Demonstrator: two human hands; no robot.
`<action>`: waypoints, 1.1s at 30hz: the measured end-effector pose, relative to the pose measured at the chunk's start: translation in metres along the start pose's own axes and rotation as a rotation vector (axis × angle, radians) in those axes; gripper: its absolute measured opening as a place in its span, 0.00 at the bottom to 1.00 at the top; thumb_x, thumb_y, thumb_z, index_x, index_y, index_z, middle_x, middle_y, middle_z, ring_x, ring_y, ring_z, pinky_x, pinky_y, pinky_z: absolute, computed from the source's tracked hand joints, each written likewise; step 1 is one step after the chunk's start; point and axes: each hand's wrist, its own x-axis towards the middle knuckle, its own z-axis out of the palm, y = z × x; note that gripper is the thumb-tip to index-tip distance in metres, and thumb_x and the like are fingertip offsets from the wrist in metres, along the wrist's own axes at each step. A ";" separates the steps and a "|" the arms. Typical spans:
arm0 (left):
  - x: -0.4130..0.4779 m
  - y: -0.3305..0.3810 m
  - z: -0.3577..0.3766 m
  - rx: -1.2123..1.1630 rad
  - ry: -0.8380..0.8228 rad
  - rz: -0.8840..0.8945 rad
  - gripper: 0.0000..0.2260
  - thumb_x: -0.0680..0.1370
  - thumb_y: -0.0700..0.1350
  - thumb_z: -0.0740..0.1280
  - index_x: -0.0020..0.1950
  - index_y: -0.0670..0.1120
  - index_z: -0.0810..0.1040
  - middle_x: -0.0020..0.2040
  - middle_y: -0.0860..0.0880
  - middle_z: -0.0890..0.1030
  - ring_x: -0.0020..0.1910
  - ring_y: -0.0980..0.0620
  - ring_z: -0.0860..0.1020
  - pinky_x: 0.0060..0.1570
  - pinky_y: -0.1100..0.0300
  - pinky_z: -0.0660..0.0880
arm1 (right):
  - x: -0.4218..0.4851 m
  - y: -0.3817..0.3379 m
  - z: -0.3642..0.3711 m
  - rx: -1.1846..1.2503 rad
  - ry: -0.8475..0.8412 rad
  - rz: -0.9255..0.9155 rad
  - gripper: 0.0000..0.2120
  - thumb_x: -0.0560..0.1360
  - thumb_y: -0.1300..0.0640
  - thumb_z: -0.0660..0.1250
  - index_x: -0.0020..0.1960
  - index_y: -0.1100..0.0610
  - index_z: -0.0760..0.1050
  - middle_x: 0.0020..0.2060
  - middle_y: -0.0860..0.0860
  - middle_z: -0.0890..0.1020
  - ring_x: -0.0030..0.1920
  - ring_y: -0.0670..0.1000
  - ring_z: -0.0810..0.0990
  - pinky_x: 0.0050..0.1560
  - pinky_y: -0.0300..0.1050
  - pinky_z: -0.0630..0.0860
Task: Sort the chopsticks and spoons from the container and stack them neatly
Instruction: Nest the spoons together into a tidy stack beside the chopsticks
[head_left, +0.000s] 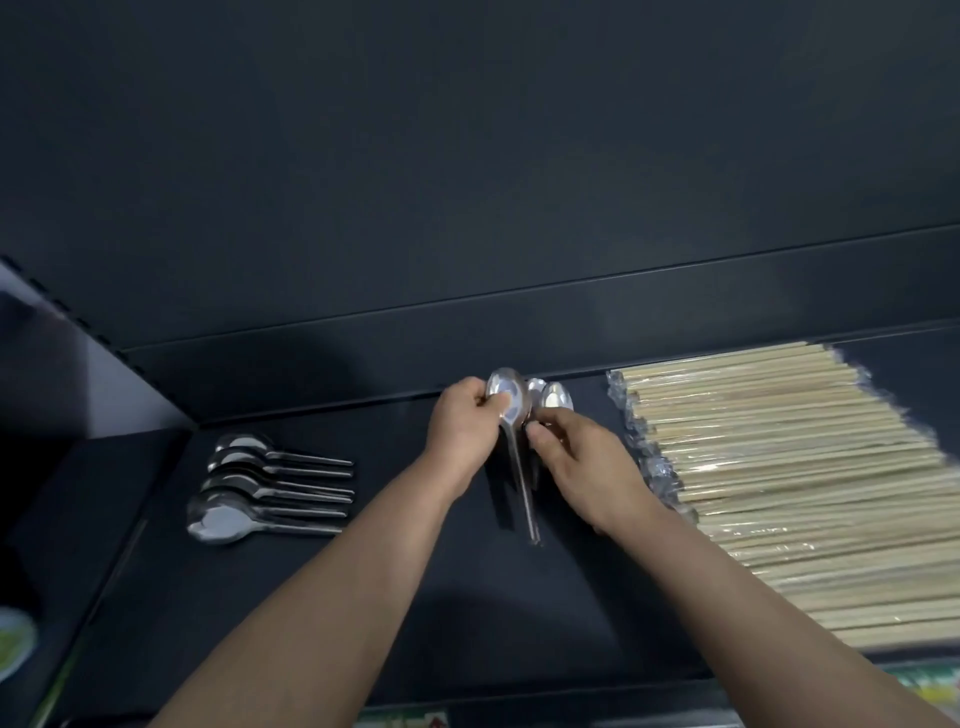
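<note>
On a dark shelf (467, 597), my left hand (460, 431) grips a steel spoon (508, 397) by its bowl, thumb on the inside, handle pointing toward me. My right hand (582, 467) holds two more spoons (556, 397) just right of it, bowls up and touching the first. Several steel spoons (260, 483) lie in a row at the left, bowls left, handles right. A wide stack of plastic-wrapped wooden chopsticks (779, 478) fills the shelf's right side.
The dark back wall (467, 182) rises behind the shelf, and a side panel (78, 364) closes it off on the left. A round plate edge (13, 644) shows at the lower left. Colourful packaging (410, 719) peeks below the shelf's front lip.
</note>
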 end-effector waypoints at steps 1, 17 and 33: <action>-0.003 0.006 0.004 -0.043 -0.027 -0.010 0.06 0.78 0.43 0.65 0.41 0.48 0.76 0.41 0.48 0.82 0.40 0.50 0.79 0.44 0.51 0.77 | 0.001 -0.004 0.000 0.112 -0.065 0.049 0.15 0.80 0.47 0.61 0.62 0.52 0.74 0.47 0.47 0.82 0.51 0.50 0.80 0.53 0.45 0.75; 0.003 0.006 0.021 0.280 0.378 -0.012 0.12 0.79 0.45 0.66 0.61 0.45 0.72 0.59 0.47 0.75 0.55 0.46 0.77 0.43 0.57 0.69 | 0.001 0.034 -0.023 0.470 0.090 0.311 0.09 0.80 0.65 0.55 0.55 0.51 0.65 0.35 0.50 0.78 0.30 0.47 0.78 0.27 0.39 0.71; -0.016 -0.010 0.004 0.208 0.068 0.053 0.06 0.79 0.41 0.63 0.46 0.47 0.80 0.44 0.50 0.83 0.46 0.50 0.80 0.45 0.56 0.75 | 0.004 0.029 -0.002 0.351 -0.024 0.254 0.09 0.80 0.59 0.57 0.60 0.53 0.68 0.39 0.48 0.81 0.40 0.51 0.83 0.45 0.52 0.79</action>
